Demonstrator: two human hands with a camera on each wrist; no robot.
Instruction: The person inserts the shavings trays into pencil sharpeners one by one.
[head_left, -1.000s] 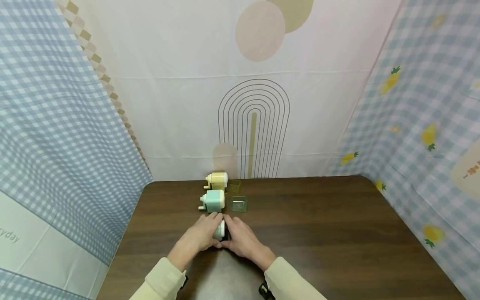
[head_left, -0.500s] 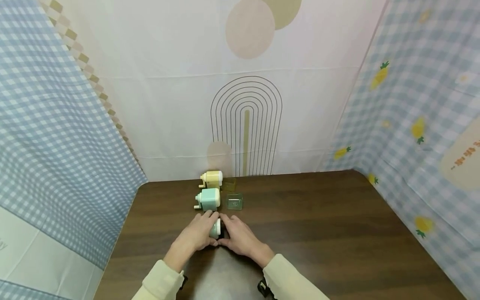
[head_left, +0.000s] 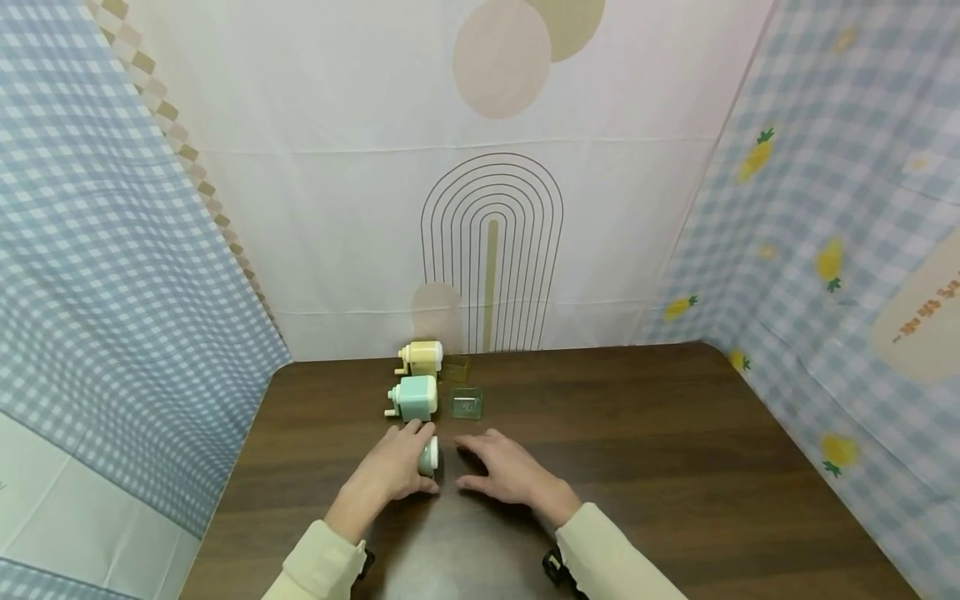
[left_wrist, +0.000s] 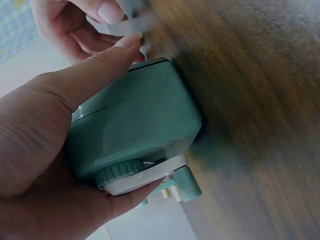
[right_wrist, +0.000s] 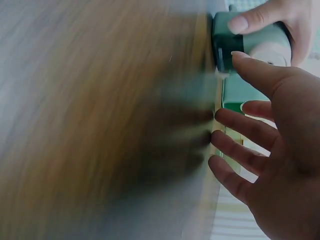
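Note:
A dark green crank pencil sharpener (left_wrist: 145, 112) stands on the table. My left hand (head_left: 390, 462) grips it from the left, with the thumb along one side and the fingers across the other. Its toothed knob and pale crank arm show beside the palm in the left wrist view. Just to the right, my right hand (head_left: 513, 471) hovers with fingers spread and nothing in them, apart from the sharpener. Behind stand a mint pencil sharpener (head_left: 417, 397) and a yellow pencil sharpener (head_left: 425, 354), cranks to the left.
Right of the mint sharpener lies a clear green shavings drawer (head_left: 466, 404). A clear yellowish drawer (head_left: 454, 368) lies beside the yellow sharpener. The brown wooden table (head_left: 637, 442) meets a white cloth backdrop (head_left: 337, 250), with checked curtains on both sides.
My right hand has come away from the dark green sharpener and moved a little to the right, its fingers parting. The left hand keeps its grip. The head view has shifted slightly.

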